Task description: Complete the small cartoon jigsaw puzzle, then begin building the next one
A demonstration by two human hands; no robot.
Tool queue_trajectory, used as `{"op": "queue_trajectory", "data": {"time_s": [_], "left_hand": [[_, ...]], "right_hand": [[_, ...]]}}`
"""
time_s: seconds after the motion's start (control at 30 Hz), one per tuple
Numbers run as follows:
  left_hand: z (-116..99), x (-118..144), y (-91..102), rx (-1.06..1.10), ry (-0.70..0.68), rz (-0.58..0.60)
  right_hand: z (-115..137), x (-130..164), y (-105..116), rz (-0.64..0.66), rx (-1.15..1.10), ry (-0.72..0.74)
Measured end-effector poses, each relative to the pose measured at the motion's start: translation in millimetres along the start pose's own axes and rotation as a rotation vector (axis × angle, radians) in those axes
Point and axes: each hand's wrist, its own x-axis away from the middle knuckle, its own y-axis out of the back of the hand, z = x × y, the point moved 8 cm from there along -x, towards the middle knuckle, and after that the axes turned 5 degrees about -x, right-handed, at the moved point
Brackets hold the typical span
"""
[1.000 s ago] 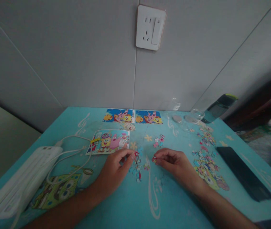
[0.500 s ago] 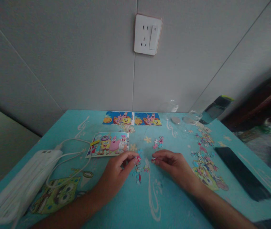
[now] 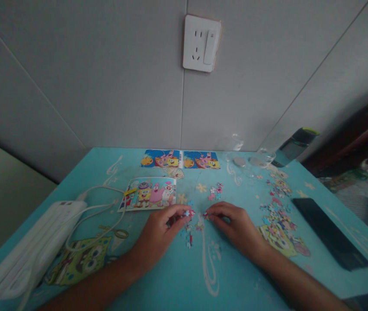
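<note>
Between the thumb and fingers of my left hand [image 3: 162,226] is a small red and blue jigsaw piece [image 3: 189,213]. My right hand [image 3: 234,222] pinches another little reddish jigsaw piece [image 3: 206,215], a short gap away from the first. Just below my left fingertips lie several loose puzzle pieces [image 3: 188,236] on the blue table. A small cluster of pink and white pieces [image 3: 215,191] sits beyond my right hand. Left of centre, a printed picture card [image 3: 153,193] with cartoon figures lies flat, partly behind my left hand.
Scattered puzzle pieces [image 3: 277,216] spread at the right, beside a dark flat bar [image 3: 329,233]. Two blue cartoon cards [image 3: 201,160] lie by the wall, near clear plastic containers [image 3: 261,159]. A white power strip [image 3: 37,246] with looping cables occupies the left side.
My two hands have come slightly closer together, and the held pieces have turned a little. The view has shifted slightly.
</note>
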Motion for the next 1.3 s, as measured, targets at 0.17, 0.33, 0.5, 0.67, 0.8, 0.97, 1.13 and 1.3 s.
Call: {"op": "queue_trajectory", "data": {"time_s": [0.17, 0.33, 0.5, 0.67, 0.8, 0.97, 1.13, 1.3], "left_hand": [[-1.6, 0.1, -2.3, -0.021, -0.024, 0.026], [-5.5, 2.5, -4.2, -0.13, -0.104, 0.024], [-16.1, 10.1, -12.2, -0.275, -0.331, 0.03], [-22.3, 18.5, -17.7, -0.396, -0.515, 0.023], [-30.7, 20.3, -27.1, -0.51, -0.586, 0.071], [-40.5, 21.4, -48.7, -0.685, -0.659, 0.215], [-31.7, 20.0, -48.4, -0.79, -0.677, 0.196], [-20.7, 18.1, -43.8, -0.896, -0.772, 0.088]], "right_hand": [[2.1, 0.5, -9.4, 0.093, 0.034, 0.053], [10.0, -0.2, -7.9, 0.052, 0.011, 0.09], [21.1, 4.3, -16.7, 0.106, -0.122, 0.062], [24.9, 6.0, -19.5, 0.081, -0.138, 0.009], [14.1, 2.5, -1.8, -0.005, -0.085, -0.054], [-6.4, 2.4, 25.3, 0.052, 0.1, -0.138], [-0.9, 10.0, 14.6, 0.256, 0.134, -0.046], [5.8, 6.7, -1.5, 0.251, 0.302, -0.001]]}}
